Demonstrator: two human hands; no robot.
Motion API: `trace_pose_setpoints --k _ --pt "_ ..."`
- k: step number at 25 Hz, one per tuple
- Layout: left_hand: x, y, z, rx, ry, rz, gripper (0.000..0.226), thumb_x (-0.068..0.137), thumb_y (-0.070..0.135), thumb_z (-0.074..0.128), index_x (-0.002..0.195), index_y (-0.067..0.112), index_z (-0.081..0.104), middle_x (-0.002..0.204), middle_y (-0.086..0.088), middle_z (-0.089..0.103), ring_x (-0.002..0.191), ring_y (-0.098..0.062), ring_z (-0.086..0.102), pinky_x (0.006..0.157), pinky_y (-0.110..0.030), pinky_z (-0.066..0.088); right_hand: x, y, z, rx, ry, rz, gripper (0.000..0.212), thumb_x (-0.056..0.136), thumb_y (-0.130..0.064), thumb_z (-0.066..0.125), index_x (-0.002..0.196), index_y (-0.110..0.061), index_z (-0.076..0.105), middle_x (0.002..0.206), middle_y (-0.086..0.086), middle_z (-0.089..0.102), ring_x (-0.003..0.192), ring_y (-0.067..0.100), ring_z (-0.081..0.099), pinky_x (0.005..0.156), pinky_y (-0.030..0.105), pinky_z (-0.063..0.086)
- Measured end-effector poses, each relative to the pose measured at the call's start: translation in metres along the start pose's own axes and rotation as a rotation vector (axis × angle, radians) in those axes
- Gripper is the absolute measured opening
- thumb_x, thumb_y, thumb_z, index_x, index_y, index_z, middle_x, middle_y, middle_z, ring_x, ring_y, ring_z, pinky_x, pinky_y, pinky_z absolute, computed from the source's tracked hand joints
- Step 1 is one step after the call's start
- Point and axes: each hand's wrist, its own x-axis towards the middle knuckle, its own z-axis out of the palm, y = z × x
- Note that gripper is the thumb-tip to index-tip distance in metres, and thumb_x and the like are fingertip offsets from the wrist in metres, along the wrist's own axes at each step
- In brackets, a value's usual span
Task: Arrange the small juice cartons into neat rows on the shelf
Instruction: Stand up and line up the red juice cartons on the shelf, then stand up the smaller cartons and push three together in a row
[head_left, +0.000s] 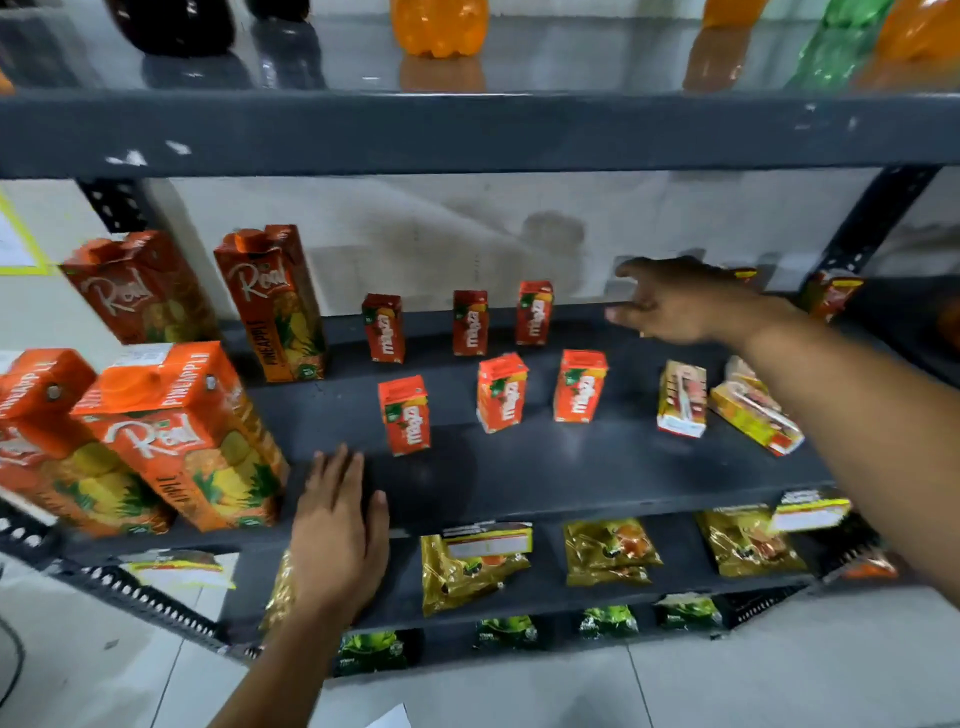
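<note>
Head view looks down on a dark grey metal shelf (545, 478) holding small orange-red juice cartons. Six stand upright in two loose rows of three: the far row (470, 322) sits near the back edge, the near row (501, 392) in front of it, with the near-left carton (404, 414) set closer to the front than its two neighbours. To the right, two more small cartons show their yellow backs: one upright (681, 397), one tipped over and leaning (756, 410). Another small carton (831, 296) stands at the far right, partly hidden behind the arm.

Right hand (675, 304) reaches toward the far right of the shelf, fingers spread wide and holding nothing. Left hand (337, 525) lies flat and open on the shelf's front edge, beside the tall orange pineapple juice cartons (171, 431).

The step looks like fetching a stray carton from the right. To do it well, grip one carton by its sides, turn the printed face forward, and set it down in line with the existing rows, matching their spacing. The leaning carton probably needs righting first, and the near-left one a nudge back.
</note>
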Motion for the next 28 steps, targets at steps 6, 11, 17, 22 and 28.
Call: trace_pose_setpoints --k 6,11,17,22,28 --pt "-0.015 0.183 0.068 -0.120 -0.065 0.376 0.056 0.097 0.042 0.029 0.142 0.009 0.034 0.154 -0.008 0.025 0.145 -0.026 0.014 0.116 -0.042 0.014 -0.045 0.166 0.013 0.044 -0.281 0.092 0.057 0.082 -0.031 0.072 0.131 -0.011 0.051 0.130 0.010 0.060 0.113 0.027 0.057 0.091 0.030 0.045" --pt "0.020 0.292 0.125 0.023 -0.170 0.336 0.060 0.096 0.037 0.032 0.142 -0.002 0.031 0.152 -0.021 0.030 0.142 -0.035 0.022 0.115 -0.048 0.020 -0.061 0.246 0.055 -0.008 -0.347 0.137 0.061 0.082 -0.040 0.069 0.133 -0.014 0.048 0.131 0.010 0.058 0.113 0.028 0.056 0.094 0.035 0.045" --pt "0.026 0.293 0.149 0.250 -0.304 0.044 0.072 0.095 0.049 0.024 0.146 -0.001 0.016 0.157 -0.020 0.017 0.145 -0.030 0.011 0.116 -0.039 0.011 -0.066 0.256 0.102 0.215 -0.275 0.087 0.041 0.078 -0.028 0.075 0.112 -0.012 0.060 0.113 0.011 0.067 0.101 0.028 0.061 0.082 0.032 0.047" --pt "0.033 0.282 0.147 0.287 -0.390 0.130 0.078 0.093 0.057 0.015 0.147 0.003 0.011 0.159 -0.016 0.008 0.146 -0.026 0.004 0.116 -0.037 0.004 -0.049 0.266 0.079 0.113 -0.196 -0.021 0.025 0.077 -0.029 0.072 0.096 -0.020 0.059 0.101 0.009 0.066 0.091 0.029 0.062 0.079 0.037 0.052" --pt "0.033 0.277 0.149 0.246 -0.378 0.137 0.086 0.086 0.064 0.007 0.147 0.003 0.013 0.159 -0.015 0.009 0.146 -0.025 0.004 0.116 -0.036 0.003 -0.038 0.278 0.022 -0.501 -0.077 -0.465 0.025 0.087 -0.028 0.060 0.111 -0.030 0.059 0.120 0.000 0.059 0.114 0.026 0.049 0.083 0.036 0.042"
